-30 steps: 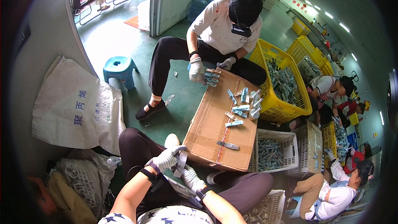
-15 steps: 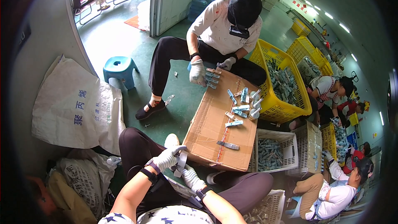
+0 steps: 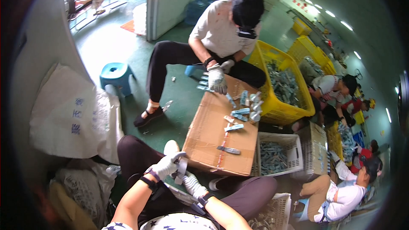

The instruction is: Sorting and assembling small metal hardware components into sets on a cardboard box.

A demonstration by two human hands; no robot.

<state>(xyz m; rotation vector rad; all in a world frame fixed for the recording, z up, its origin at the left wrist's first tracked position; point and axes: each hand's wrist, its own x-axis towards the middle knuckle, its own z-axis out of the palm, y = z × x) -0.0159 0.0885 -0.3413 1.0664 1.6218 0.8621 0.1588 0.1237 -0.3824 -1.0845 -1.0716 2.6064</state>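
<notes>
My left hand [image 3: 167,167], in a white work glove, grips a small grey flat piece [image 3: 182,167] just above my lap. My right hand [image 3: 190,184], also gloved, sits right under it and touches the same piece. Both hands are at the near edge of a cardboard box [image 3: 213,133] used as a work surface. On the box lie several small blue-and-white packets [image 3: 241,111] and one grey strip [image 3: 228,149]. Across the box a seated person in a white shirt holds a bunch of packets in gloved hands [image 3: 217,79].
A yellow crate [image 3: 279,111] full of packets stands right of the box, a white basket [image 3: 296,155] of packets nearer me. A blue stool [image 3: 115,74] and a large white sack [image 3: 70,115] are at left. Other people sit at the right.
</notes>
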